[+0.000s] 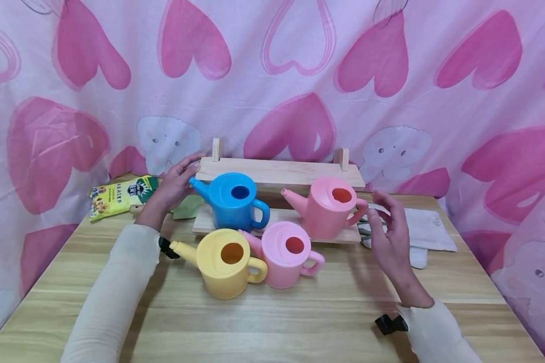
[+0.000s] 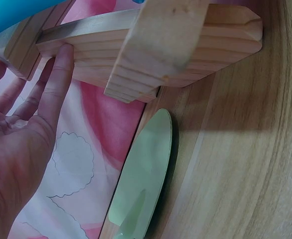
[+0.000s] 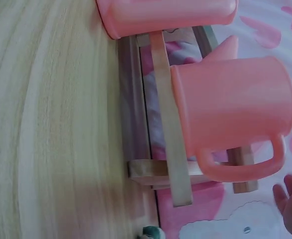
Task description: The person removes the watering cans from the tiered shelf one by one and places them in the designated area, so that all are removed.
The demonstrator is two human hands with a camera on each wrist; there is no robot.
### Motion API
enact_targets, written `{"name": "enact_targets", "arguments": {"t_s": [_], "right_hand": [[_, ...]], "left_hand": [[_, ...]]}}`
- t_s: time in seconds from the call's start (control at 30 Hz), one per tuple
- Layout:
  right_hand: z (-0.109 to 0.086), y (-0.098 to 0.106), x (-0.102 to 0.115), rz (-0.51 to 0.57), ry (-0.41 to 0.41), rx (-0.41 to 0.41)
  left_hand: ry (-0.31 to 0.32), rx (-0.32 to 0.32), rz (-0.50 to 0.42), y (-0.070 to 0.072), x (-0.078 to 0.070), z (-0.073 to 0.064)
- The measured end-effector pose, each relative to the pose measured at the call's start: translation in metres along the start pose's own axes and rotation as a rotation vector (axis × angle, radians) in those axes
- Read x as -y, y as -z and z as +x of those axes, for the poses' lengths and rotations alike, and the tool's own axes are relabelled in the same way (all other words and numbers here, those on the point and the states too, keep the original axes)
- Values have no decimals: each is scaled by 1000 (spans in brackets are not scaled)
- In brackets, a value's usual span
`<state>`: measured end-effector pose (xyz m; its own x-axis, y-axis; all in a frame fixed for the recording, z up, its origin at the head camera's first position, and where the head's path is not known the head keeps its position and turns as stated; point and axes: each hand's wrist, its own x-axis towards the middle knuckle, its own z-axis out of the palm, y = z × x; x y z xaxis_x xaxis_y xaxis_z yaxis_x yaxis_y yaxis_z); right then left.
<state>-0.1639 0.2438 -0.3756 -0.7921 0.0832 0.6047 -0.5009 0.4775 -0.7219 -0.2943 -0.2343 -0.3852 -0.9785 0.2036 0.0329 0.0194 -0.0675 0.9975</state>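
A two-tier wooden stand [image 1: 279,172] is at the back of the table. On its lower board [image 1: 204,223] stand a blue watering can [image 1: 232,212] at left and a coral-pink watering can [image 1: 324,217] at right. In front, on the table, are a yellow watering can [image 1: 224,280] and a light pink watering can [image 1: 283,267], side by side. My left hand [image 1: 174,184] is at the stand's left end; in the left wrist view an extended finger [image 2: 61,74] touches its wood. My right hand [image 1: 390,237], fingers loosely bent and holding nothing, hovers right of the coral-pink can's handle.
A yellow-green printed packet [image 1: 120,196] lies at the back left, with a pale green trowel [image 2: 141,174] near the stand. White folded fabric [image 1: 429,229] lies right of the right hand. A heart-patterned curtain [image 1: 290,126] hangs behind the table.
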Motion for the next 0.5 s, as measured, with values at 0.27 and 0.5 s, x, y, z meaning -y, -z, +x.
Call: {"name": "enact_targets", "arguments": {"t_s": [0.27,0.5], "right_hand": [[6,-5,-8,-12,-194,128],[6,-9,-17,93,-180,205]], "left_hand": [[7,1,-4,-1,1,0],[-2,3,0,0,0,-2]]}}
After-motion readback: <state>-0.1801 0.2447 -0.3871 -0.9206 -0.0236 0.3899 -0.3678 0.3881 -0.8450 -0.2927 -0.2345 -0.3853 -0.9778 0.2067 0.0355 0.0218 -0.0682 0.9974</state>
